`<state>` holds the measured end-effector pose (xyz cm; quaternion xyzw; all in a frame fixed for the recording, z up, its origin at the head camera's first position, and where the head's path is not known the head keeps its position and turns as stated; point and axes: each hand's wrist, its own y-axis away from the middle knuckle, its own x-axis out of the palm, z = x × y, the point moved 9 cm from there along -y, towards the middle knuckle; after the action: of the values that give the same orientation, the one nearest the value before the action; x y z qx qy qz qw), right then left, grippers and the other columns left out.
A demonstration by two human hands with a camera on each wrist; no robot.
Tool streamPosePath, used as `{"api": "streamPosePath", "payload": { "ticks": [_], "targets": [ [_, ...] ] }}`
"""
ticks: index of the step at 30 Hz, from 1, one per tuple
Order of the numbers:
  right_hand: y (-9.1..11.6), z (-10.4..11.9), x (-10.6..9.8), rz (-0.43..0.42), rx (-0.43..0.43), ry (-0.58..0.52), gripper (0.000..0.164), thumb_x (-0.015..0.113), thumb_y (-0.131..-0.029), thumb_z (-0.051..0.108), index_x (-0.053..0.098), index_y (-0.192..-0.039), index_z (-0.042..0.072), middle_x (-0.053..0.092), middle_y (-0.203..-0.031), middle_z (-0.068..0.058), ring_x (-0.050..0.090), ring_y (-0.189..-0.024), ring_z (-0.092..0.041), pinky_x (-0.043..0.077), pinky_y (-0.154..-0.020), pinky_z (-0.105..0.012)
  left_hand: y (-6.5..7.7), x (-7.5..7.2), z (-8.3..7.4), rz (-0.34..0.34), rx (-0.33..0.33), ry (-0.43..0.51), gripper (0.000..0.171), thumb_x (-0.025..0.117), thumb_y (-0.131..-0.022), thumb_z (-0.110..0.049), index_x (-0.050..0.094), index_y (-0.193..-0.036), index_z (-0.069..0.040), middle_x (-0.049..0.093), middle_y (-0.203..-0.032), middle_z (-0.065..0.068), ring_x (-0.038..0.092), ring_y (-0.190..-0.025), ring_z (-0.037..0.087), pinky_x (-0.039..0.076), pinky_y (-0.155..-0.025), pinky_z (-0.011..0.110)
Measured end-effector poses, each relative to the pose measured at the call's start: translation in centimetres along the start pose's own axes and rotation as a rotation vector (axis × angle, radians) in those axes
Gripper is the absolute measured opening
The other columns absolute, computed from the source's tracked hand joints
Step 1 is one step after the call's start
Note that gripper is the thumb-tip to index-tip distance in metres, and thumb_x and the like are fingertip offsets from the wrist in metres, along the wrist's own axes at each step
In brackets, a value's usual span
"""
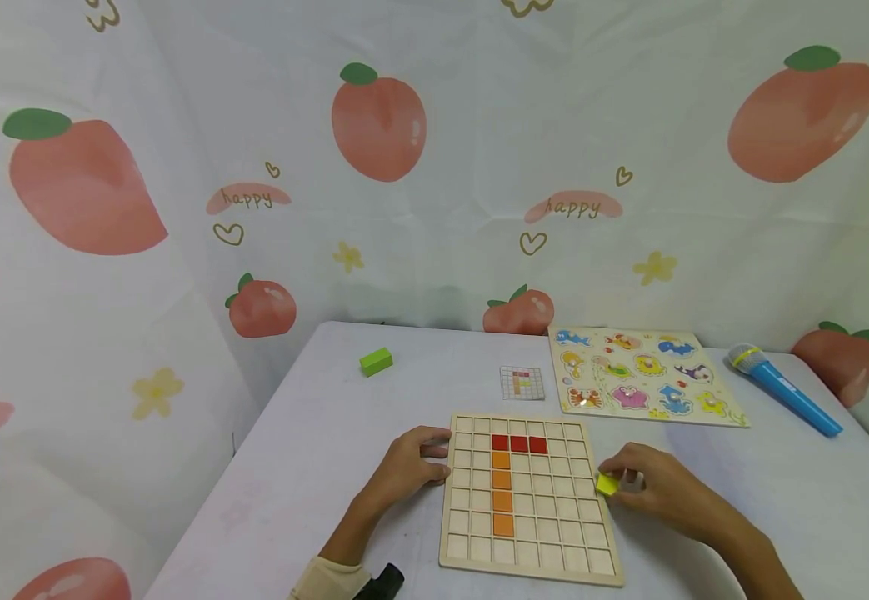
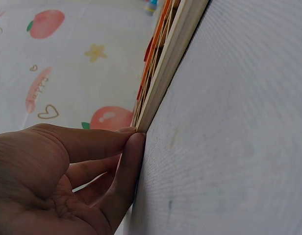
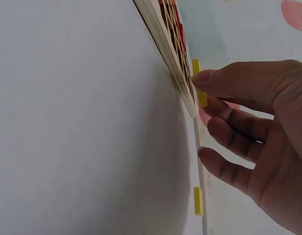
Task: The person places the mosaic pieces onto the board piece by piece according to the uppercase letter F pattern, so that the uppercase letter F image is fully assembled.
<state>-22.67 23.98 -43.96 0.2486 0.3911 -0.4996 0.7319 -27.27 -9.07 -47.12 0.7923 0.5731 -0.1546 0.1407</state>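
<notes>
A wooden grid board lies on the table. Three red tiles form a short row near its top, and several orange tiles run down in a column below the leftmost red one. My left hand holds the board's left edge; in the left wrist view its thumb and a finger meet at the board's wooden side. Just off the board's right edge, my right hand pinches a yellow tile between thumb and fingers. The right wrist view shows that tile tilted beside the rim.
Behind the board lies a small pattern card. A lime-green block sits at the back left. An animal puzzle board and a blue toy microphone lie at the back right. A fruit-print cloth hangs behind the table.
</notes>
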Motion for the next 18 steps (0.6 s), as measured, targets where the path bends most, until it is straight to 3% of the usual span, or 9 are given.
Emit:
{"api": "streamPosePath", "payload": {
  "ticks": [4, 18],
  "targets": [
    [-0.5, 0.8, 0.4, -0.002, -0.047, -0.013, 0.031, 0.086, -0.084, 0.019, 0.079, -0.113, 0.012, 0.062, -0.096, 0.013, 0.053, -0.086, -0.002, 0.050, -0.070, -0.023, 0.0, 0.0, 0.0, -0.001, 0.000, 0.002, 0.056, 0.079, -0.086, 0.004, 0.064, -0.140, 0.002, 0.069, -0.128, 0.020, 0.071, -0.118, 0.034, 0.064, -0.075, 0.028],
    [-2.7, 3.1, 1.8, 0.065, -0.052, -0.075, 0.029, 0.085, -0.089, 0.027, 0.077, -0.114, 0.013, 0.060, -0.095, 0.009, 0.055, -0.087, -0.007, 0.048, -0.071, -0.024, -0.2, -0.2, 0.1, -0.004, 0.010, -0.011, 0.057, 0.080, -0.085, 0.005, 0.064, -0.139, 0.002, 0.068, -0.128, 0.020, 0.071, -0.117, 0.034, 0.064, -0.075, 0.028]
  ]
}}
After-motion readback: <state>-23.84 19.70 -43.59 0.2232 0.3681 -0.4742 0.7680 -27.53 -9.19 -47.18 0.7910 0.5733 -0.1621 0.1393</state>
